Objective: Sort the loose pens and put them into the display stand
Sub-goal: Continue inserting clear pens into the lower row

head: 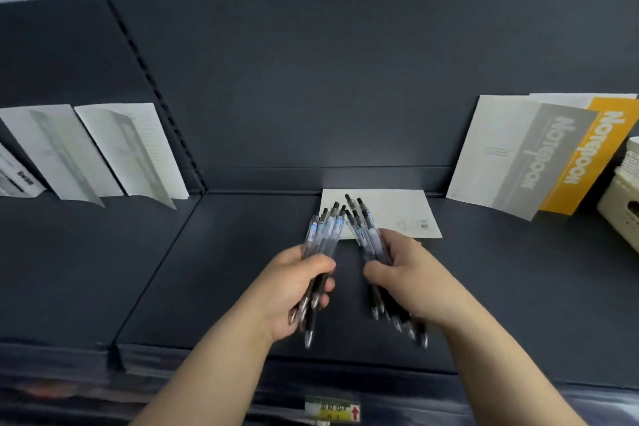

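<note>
My left hand (299, 290) grips a bundle of several clear pens with black ends (323, 230), clicker ends pointing away from me. My right hand (403, 278) grips a second bundle of several similar pens (363, 228). Both bundles fan out above the dark shelf (221, 270), with their far ends nearly meeting over a white sheet (397, 211). The pen tips stick out below each hand. No display stand is visible in this view.
White notebooks (131, 149) lean against the back panel at the left. A grey and an orange notebook (539, 156) lean at the right, beside a cream box (622, 204) at the far right edge. A yellow price label (332, 408) sits on the shelf's front edge.
</note>
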